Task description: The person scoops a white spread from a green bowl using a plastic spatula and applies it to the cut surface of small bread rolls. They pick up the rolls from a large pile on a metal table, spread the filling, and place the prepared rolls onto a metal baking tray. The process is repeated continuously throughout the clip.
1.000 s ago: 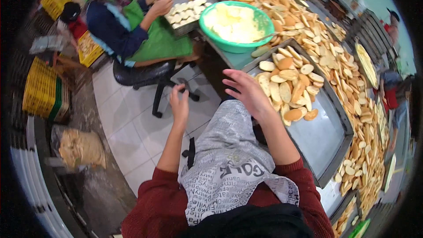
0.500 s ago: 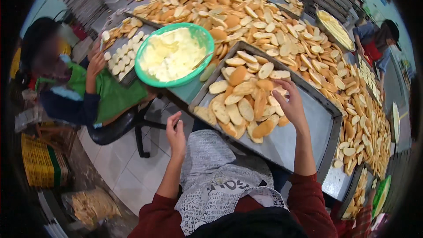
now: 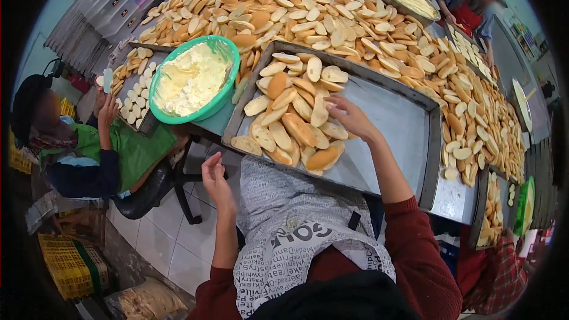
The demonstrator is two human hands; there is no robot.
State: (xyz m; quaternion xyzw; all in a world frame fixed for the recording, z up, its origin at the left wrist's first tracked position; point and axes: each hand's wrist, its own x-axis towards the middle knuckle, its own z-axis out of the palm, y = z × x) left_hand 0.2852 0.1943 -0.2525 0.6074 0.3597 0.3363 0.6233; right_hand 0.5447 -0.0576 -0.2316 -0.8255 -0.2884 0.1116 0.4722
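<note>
Right hand (image 3: 351,118) at the right edge of the bread slices (image 3: 299,128) heaped in a metal tray (image 3: 409,130), fingers half-curled, grip on any slice unclear — left hand (image 3: 217,184) empty, fingers loosely parted, near tray's left corner.

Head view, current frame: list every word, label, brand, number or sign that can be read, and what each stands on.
Grey apron: dark printed lettering all over, larger across the middle; some is legible, but I do not copy out wording.
Clear drawers, upper left: small marks, too small to read.
Green bowl and large metal tray: no lettering that I can make out.
</note>
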